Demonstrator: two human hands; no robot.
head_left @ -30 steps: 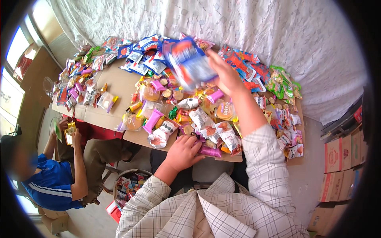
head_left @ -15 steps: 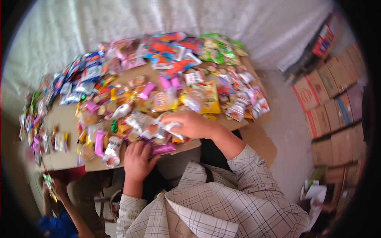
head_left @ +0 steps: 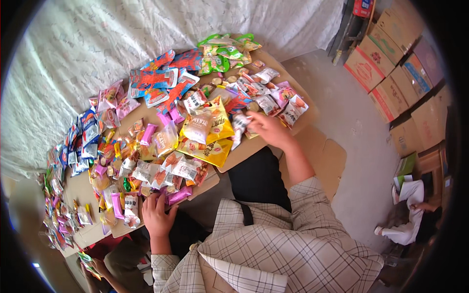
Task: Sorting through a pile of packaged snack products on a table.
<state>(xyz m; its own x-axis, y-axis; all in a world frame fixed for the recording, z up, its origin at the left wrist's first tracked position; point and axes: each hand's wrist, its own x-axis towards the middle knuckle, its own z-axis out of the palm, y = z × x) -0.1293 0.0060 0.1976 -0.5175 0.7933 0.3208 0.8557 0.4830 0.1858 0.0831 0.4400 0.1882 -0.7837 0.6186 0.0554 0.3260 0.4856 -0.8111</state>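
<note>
My right hand [head_left: 271, 131] reaches over the near right part of the table, its fingers and thumb pinching a slightly blurred white snack packet [head_left: 240, 128]. Just left of that packet lie yellow snack bags [head_left: 204, 152], with a clear-wrapped beige snack [head_left: 197, 128] on top. At the table's near edge, my left hand [head_left: 158, 215] rests with its fingers spread, their tips against the packets there. Around those fingertips are a purple-wrapped bar [head_left: 180, 195] and a white snack packet [head_left: 132, 210]. A pile of white packets [head_left: 173, 166] lies just beyond the left hand.
Red-and-blue pouches [head_left: 154, 80], green bags [head_left: 215, 63] and dark blue packets [head_left: 89, 129] line the far side of the cardboard-topped table [head_left: 293, 80]. Cardboard boxes [head_left: 364, 68] are stacked at right. Another person's hands [head_left: 100, 268] hold a packet at lower left.
My right hand has moved right, from the white pile to beside the yellow bags, with a white packet in its fingers. The left hand stays at the near edge. The whole view has turned.
</note>
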